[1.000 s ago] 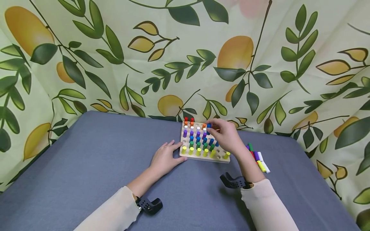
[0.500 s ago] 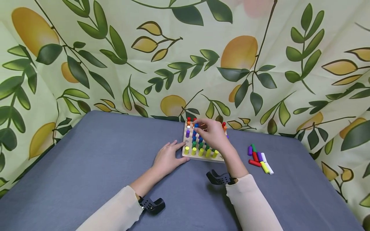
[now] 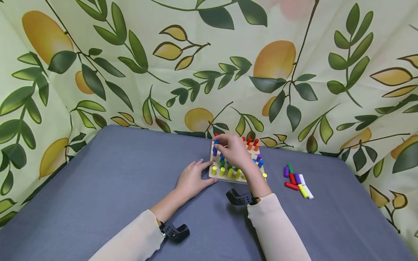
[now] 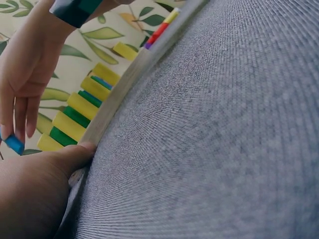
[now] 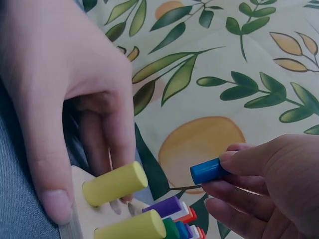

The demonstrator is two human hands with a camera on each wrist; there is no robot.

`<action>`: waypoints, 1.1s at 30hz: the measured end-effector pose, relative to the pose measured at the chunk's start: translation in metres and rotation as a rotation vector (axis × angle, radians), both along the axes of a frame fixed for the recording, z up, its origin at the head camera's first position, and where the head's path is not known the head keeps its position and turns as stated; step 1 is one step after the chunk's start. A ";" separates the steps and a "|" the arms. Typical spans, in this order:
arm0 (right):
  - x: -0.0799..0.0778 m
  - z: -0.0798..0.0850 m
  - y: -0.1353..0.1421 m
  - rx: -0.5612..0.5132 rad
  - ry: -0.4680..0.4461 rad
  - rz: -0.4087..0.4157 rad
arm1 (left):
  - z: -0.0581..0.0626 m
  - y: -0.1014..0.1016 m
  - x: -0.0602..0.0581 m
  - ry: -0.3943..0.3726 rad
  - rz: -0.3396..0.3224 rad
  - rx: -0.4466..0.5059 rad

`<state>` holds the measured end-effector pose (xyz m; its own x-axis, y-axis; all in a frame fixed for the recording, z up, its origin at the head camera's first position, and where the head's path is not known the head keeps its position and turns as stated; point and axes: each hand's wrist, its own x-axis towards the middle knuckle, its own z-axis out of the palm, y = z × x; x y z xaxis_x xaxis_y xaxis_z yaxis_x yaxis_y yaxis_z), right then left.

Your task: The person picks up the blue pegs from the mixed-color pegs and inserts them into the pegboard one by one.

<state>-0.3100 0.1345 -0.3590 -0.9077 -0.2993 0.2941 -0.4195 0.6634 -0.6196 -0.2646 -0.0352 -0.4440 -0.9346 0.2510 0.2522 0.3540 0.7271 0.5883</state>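
A wooden pegboard (image 3: 228,180) with rows of colored pegs lies at the back of the table. My left hand (image 3: 194,177) holds its near left corner, with the thumb on the front edge and the index finger on the left side. Between thumb and fingertips, my right hand (image 3: 233,150) pinches a blue peg (image 5: 205,172). In the head view this peg is over the board's left part, near a purple peg (image 3: 214,153). Yellow pegs (image 4: 82,106) fill much of the front row. The right hand hides much of the board's middle.
Loose pegs lie right of the board: a red one (image 3: 291,186), a yellow one (image 3: 303,191), a purple one (image 3: 286,172), white and green ones among them. A leaf-patterned cloth (image 3: 163,83) hangs behind the grey-blue tabletop (image 3: 114,181).
My right hand has moved left across the board with the blue peg, uncovering pegs at the right side. The left hand keeps its place on the corner. The head view has shifted slightly.
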 end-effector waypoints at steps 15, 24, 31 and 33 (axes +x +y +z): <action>-0.008 -0.015 0.006 0.014 -0.059 0.010 | -0.001 0.002 -0.001 0.018 0.007 -0.002; -0.008 -0.022 0.005 0.041 -0.096 0.013 | -0.001 0.002 -0.001 0.027 0.005 -0.005; -0.009 -0.025 0.004 0.096 -0.111 0.027 | -0.001 0.002 -0.001 0.022 0.004 -0.009; -0.009 -0.026 0.004 0.107 -0.109 0.028 | -0.001 0.002 -0.001 0.021 0.007 -0.009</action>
<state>-0.3185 0.1384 -0.3846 -0.9232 -0.3496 0.1594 -0.3731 0.7170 -0.5888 -0.2651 -0.0334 -0.4452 -0.9308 0.2471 0.2693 0.3612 0.7345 0.5745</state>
